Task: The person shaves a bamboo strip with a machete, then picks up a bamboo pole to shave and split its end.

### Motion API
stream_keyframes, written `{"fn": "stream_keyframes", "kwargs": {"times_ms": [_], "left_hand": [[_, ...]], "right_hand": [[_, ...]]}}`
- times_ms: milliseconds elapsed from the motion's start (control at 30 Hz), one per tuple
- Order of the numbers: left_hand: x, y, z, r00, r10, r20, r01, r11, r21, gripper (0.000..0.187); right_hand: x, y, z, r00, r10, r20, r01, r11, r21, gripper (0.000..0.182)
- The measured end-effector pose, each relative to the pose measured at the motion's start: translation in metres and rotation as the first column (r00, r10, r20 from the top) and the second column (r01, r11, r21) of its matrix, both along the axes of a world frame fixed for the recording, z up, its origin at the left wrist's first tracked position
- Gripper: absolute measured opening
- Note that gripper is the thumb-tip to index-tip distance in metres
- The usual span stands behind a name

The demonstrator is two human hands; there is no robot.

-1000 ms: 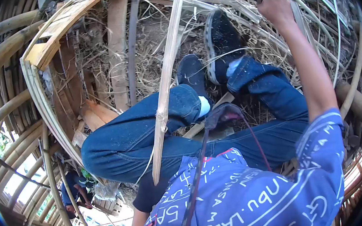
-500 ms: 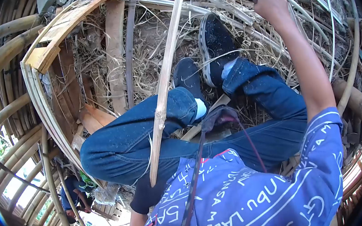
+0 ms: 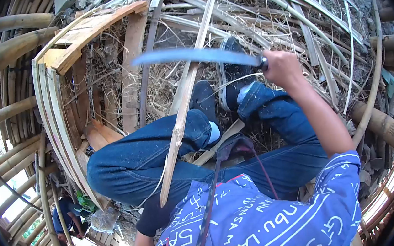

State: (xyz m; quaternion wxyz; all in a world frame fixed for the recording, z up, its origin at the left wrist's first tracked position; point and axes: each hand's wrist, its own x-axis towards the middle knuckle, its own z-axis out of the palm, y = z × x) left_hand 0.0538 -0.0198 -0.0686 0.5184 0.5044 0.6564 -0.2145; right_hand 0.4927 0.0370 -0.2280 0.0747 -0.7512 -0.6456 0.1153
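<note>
My right hand (image 3: 283, 69) is closed round the black handle of a machete (image 3: 178, 55). Its long, slightly curved blade points left and passes across the upper part of a split bamboo strip (image 3: 178, 127); motion blurs it, so contact is uncertain. The strip slants over my bent leg in jeans (image 3: 133, 158), from the litter down to my lap. At its lower end is my left hand (image 3: 155, 216) in a black glove, gripping the strip, with the fingers mostly hidden. A dark shoe (image 3: 202, 98) lies close beside the strip.
A curved bamboo frame (image 3: 55, 118) stands at the left. Shavings and long split strips (image 3: 303, 39) cover the ground ahead. Thick bamboo poles (image 3: 382, 127) lie at the right. Beyond the slats, lower left, another person (image 3: 65, 216) is crouching.
My right hand has come down and left, swinging the machete from the upper edge to across the bamboo strip. The left hand stays at the strip's lower end; the view has shifted slightly.
</note>
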Motion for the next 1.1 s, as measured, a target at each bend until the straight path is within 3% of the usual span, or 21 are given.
{"fn": "stream_keyframes", "kwargs": {"times_ms": [67,133,167,200,267,433,500,567,600,667,767,800,867,900,933,967,1033,1100], "left_hand": [[0.002,0.001,0.000,1.000,0.005,-0.001,-0.005,1.000,0.009,0.023],[0.000,0.000,0.001,1.000,0.006,-0.005,-0.006,1.000,0.010,0.023],[0.000,-0.001,0.001,1.000,0.008,-0.008,-0.008,1.000,0.005,0.023],[-0.001,-0.001,0.002,1.000,0.002,-0.017,-0.002,1.000,-0.004,0.023],[-0.001,-0.001,0.001,1.000,0.010,-0.027,-0.010,1.000,-0.001,0.023],[0.010,0.006,0.007,0.995,0.057,-0.081,-0.062,0.996,-0.069,0.023],[0.011,0.008,0.012,0.999,0.023,-0.036,-0.023,1.000,-0.015,0.025],[0.006,0.008,0.012,0.978,-0.205,-0.045,0.209,0.973,0.094,0.026],[0.014,0.014,0.016,0.978,-0.203,-0.038,0.206,0.973,0.107,0.026],[0.039,0.032,0.032,0.980,0.051,-0.194,-0.088,0.978,-0.189,0.027],[0.056,0.044,0.032,0.973,0.014,-0.230,-0.062,0.977,-0.203,0.029],[0.053,0.038,0.027,0.973,0.021,-0.228,-0.064,0.980,-0.187,0.029],[0.038,0.022,-0.002,0.990,0.140,0.014,-0.141,0.980,0.143,0.035],[0.031,0.017,-0.017,0.991,0.134,0.016,-0.135,0.979,0.151,0.035],[0.023,0.013,-0.033,0.990,-0.128,0.055,0.098,0.922,0.375,0.034],[0.021,0.014,-0.041,0.922,-0.386,0.033,0.295,0.755,0.585,0.033],[0.043,0.024,-0.024,0.900,-0.436,0.020,0.363,0.775,0.517,0.029],[0.048,0.027,-0.019,0.987,-0.159,-0.024,0.158,0.932,0.326,0.030]], "right_hand": [[0.006,0.006,-0.010,0.993,0.113,0.026,-0.115,0.990,0.083,0.009],[0.044,0.030,-0.048,0.989,0.063,0.134,-0.076,0.993,0.089,0.009],[0.073,0.048,-0.062,0.973,-0.057,0.222,0.070,0.996,-0.050,0.015],[0.106,0.067,-0.088,0.900,-0.311,0.305,0.393,0.883,-0.257,0.021],[0.097,0.093,-0.049,0.907,-0.276,0.318,0.307,0.950,-0.051,0.016],[0.052,0.081,-0.013,0.966,-0.097,0.241,0.111,0.993,-0.045,0.011],[0.031,0.067,-0.009,0.982,-0.023,0.187,0.027,0.999,-0.020,0.010],[0.018,0.055,-0.017,0.994,0.010,0.111,-0.012,1.000,0.018,0.009],[0.010,0.051,-0.013,0.990,0.006,0.139,-0.005,1.000,-0.003,0.009],[0.002,0.044,-0.016,0.994,0.011,0.105,-0.010,1.000,-0.011,0.013],[-0.011,0.037,-0.012,0.994,0.001,0.107,0.000,1.000,-0.013,0.012],[-0.013,0.033,-0.019,0.998,-0.002,0.071,0.002,1.000,-0.001,0.012],[-0.017,0.027,-0.027,1.000,0.005,0.023,-0.005,1.000,0.019,0.014],[-0.023,0.024,-0.027,1.000,0.017,0.007,-0.017,1.000,0.019,0.014],[-0.027,0.022,-0.027,1.000,0.007,-0.001,-0.007,1.000,0.021,0.017],[-0.029,0.021,-0.029,1.000,-0.001,0.000,0.001,1.000,0.031,0.017],[-0.030,0.019,-0.034,0.999,0.005,-0.049,-0.002,0.999,0.054,0.018],[-0.028,0.018,-0.035,0.997,0.022,-0.069,-0.017,0.997,0.074,0.020]]}}
